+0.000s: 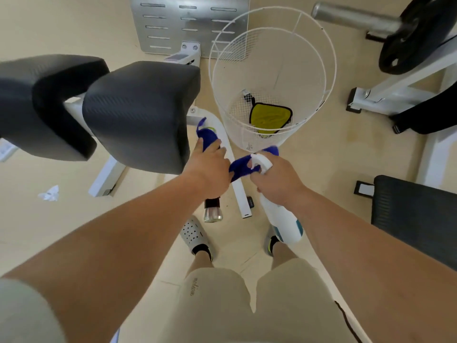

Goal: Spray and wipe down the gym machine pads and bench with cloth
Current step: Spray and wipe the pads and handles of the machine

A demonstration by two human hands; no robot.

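Paper scrap (pixel 49 193): lay crumpled on the floor at far left, well apart from the machine.
Machine pads (pixel 141 115): two black cushions sat side by side on a white frame, filling the upper left; the nearer one ended just beside the left hand.
Left hand (pixel 210 167): was clenched around the blue cloth, knuckles up, beside the nearer pad's right edge.
Blue cloth (pixel 207 136): one end stuck up out of the left fist; another part stretched across to the right hand's fingers, and a bit showed behind the bottle's head. Whether the right fingers pinched it, I could not tell.
Chrome handle (pixel 212 212): poked out below the left wrist.
Wire basket (pixel 272 70): white, stood upright on the floor just beyond both hands.
Yellow cloth (pixel 270 117): lay at the basket's bottom.
Right hand (pixel 277 184): was wrapped around the spray bottle's neck.
Spray bottle (pixel 284 219): white, its head up by the cloth and its base slanting down toward the person.
Bench pad (pixel 418 219): black, at the right edge.
Weight plate (pixel 418 33): black, upper right.
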